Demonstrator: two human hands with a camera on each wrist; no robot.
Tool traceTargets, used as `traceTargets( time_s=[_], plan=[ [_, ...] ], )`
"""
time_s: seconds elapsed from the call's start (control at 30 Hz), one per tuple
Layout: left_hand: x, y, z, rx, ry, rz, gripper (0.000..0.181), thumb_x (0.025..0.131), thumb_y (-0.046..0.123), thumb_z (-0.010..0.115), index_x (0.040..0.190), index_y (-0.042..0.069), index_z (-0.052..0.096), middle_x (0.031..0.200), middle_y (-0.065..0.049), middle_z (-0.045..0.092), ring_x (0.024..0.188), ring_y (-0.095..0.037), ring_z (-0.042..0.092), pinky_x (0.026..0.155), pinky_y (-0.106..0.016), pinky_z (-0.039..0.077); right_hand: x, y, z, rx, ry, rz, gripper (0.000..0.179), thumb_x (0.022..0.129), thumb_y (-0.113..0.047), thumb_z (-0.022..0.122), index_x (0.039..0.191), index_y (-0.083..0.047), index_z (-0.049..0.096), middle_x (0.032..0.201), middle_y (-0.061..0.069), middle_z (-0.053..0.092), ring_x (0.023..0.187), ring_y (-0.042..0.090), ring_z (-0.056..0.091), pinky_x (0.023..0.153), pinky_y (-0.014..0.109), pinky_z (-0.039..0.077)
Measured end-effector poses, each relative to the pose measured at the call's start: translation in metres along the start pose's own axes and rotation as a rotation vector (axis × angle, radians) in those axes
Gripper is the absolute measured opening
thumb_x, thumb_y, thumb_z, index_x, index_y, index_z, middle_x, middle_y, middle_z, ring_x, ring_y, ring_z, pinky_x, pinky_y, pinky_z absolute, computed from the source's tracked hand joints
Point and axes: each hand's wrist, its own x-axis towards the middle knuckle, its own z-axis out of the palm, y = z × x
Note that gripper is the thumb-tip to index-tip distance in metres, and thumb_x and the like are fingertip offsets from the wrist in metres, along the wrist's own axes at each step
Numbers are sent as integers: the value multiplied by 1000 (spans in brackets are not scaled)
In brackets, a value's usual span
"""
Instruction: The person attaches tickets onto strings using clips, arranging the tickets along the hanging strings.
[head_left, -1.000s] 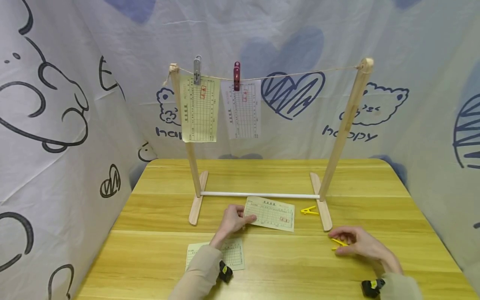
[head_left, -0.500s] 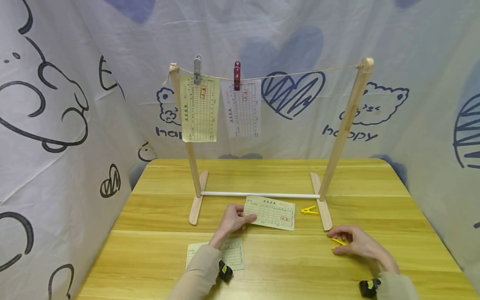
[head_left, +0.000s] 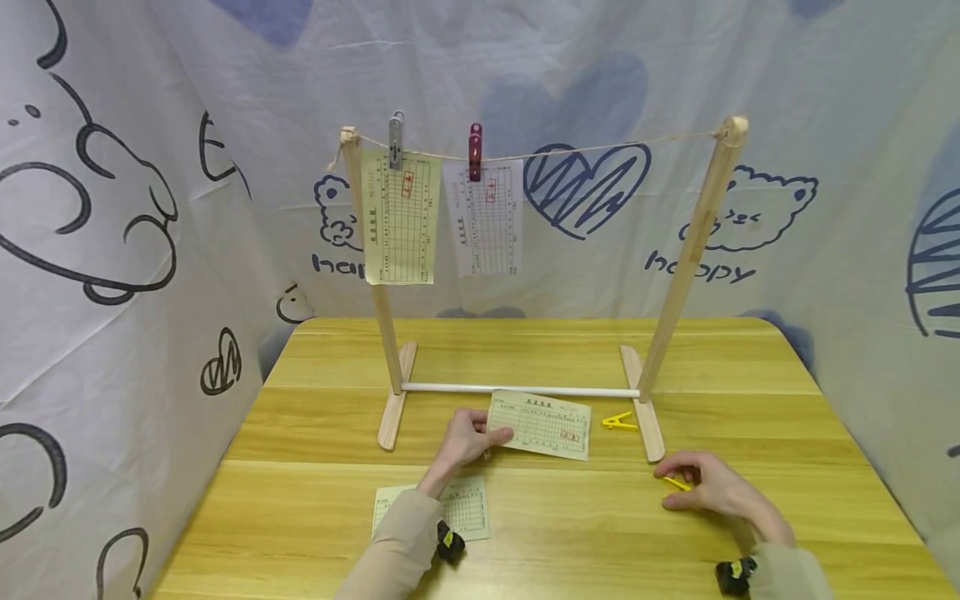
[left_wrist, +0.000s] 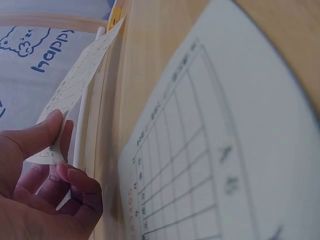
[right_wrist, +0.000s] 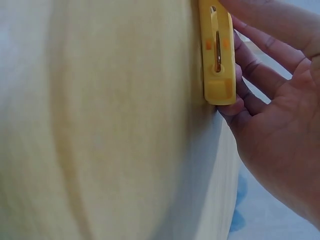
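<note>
My left hand (head_left: 467, 437) pinches the left edge of a pale yellow printed receipt slip (head_left: 547, 427), thumb on its front. In the left wrist view this held slip (left_wrist: 82, 75) is tilted up from the table, the other fingers curled behind it. My right hand (head_left: 712, 483) is low at the table on the right, its thumb and fingers around a yellow clothespin (head_left: 677, 482). The right wrist view shows this clothespin (right_wrist: 219, 60) close to the wood, between thumb and fingertips. A second yellow clothespin (head_left: 619, 422) lies by the rack's right foot.
A wooden rack (head_left: 686, 258) with a string (head_left: 585, 151) stands across the table. A grey clip (head_left: 396, 142) holds a yellow slip (head_left: 401, 225) there, and a dark red clip (head_left: 475, 154) a white slip (head_left: 487, 229). Another slip (head_left: 468, 512) lies under the left forearm.
My right hand has shifted slightly left, its fingers closing in around the clothespin. The left hand and its slip have barely moved.
</note>
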Motion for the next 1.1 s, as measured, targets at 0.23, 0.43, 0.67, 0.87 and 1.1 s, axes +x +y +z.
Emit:
traceTargets(
  time_s=[0.23,0.43,0.67,0.87,1.1],
  plan=[
    [0,-1,0,16,15,7,27,88,18,79,104,-3,74,79,-17,75,49,-6,48,43,-15,37,0,-1,0,-34,11,19,30,82,-18,84,104,-2,73,89,2,65,73,3,45,60,19,39],
    [1,-1,0,17,23,21,27,88,19,79,103,-3,75,79,-16,76,50,-7,48,42,-15,35,-1,0,-1,-30,20,16,28,83,-16,83,105,-1,74,85,2,64,71,3,45,58,20,39],
    [1,-1,0,-12,27,48,25,88,16,79,104,-4,74,81,-20,75,52,-8,50,44,-16,35,-2,-1,-2,-5,20,1,27,86,-13,79,109,1,73,87,6,64,72,1,45,58,21,40],
    [1,2,-1,-17,14,41,25,89,17,78,103,-3,75,82,-19,76,51,-8,51,44,-17,40,-3,-1,-4,24,23,-4,28,90,-13,75,113,2,71,88,-2,62,75,-1,47,60,20,42],
    [-1,5,-2,-37,15,58,26,88,18,79,104,-2,75,83,-18,76,47,-9,44,41,-17,35,-3,-3,-5,61,38,-1,32,98,-12,65,124,5,65,109,13,67,88,-5,52,73,16,48]
  ],
)
